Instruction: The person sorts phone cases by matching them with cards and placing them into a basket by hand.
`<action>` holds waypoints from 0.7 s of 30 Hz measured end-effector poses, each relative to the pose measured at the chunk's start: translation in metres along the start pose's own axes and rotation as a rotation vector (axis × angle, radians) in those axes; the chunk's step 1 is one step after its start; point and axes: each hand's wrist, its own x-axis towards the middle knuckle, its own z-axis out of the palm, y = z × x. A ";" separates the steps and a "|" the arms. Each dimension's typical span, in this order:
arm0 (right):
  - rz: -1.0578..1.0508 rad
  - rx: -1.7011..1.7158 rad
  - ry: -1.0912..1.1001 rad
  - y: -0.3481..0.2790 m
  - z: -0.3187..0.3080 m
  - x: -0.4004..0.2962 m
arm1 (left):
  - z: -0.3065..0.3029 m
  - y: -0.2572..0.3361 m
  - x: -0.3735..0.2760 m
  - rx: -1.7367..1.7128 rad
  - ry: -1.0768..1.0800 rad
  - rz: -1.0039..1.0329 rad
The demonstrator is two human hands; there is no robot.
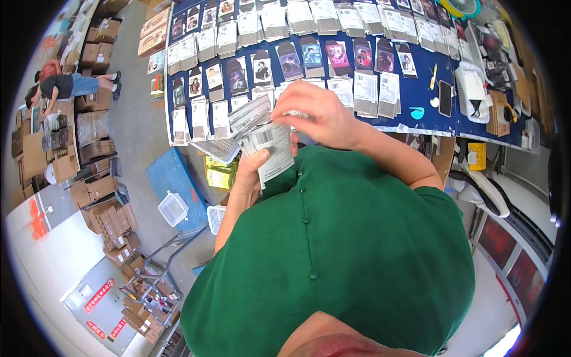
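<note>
My left hand (255,166) holds a fanned bundle of flat packets with white printed labels (273,149) in front of my chest. Above it, my right hand (316,114) has its thumb and fingertips pinched at the upper edge of the bundle; whether one packet is between them cannot be told. Past the hands lies a table with a blue cover (419,100), bearing rows of labelled packets (366,91) in stacks. Between these rows are packets with illustrated cards facing up, such as a blue one (312,54) and a pink one (338,56).
A phone (444,98), a yellow cutter (433,76) and a teal tool (417,113) lie on the table's right part, beside a white basket (471,91). A blue platform cart (176,187) with a white basket (173,209) stands left. Two people are at the far left, among cardboard boxes (96,52).
</note>
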 end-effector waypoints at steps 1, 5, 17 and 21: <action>-0.002 0.003 -0.027 -0.007 0.005 0.002 | -0.004 0.000 -0.006 0.052 -0.012 0.013; -0.140 -0.074 -0.113 -0.019 0.009 0.010 | -0.003 0.002 -0.026 -0.046 0.052 0.046; -0.088 -0.116 -0.290 -0.035 -0.012 0.024 | 0.032 0.010 -0.036 0.036 0.055 0.108; -0.211 -0.255 -0.270 -0.046 -0.021 0.019 | 0.042 0.003 -0.034 0.016 0.122 0.119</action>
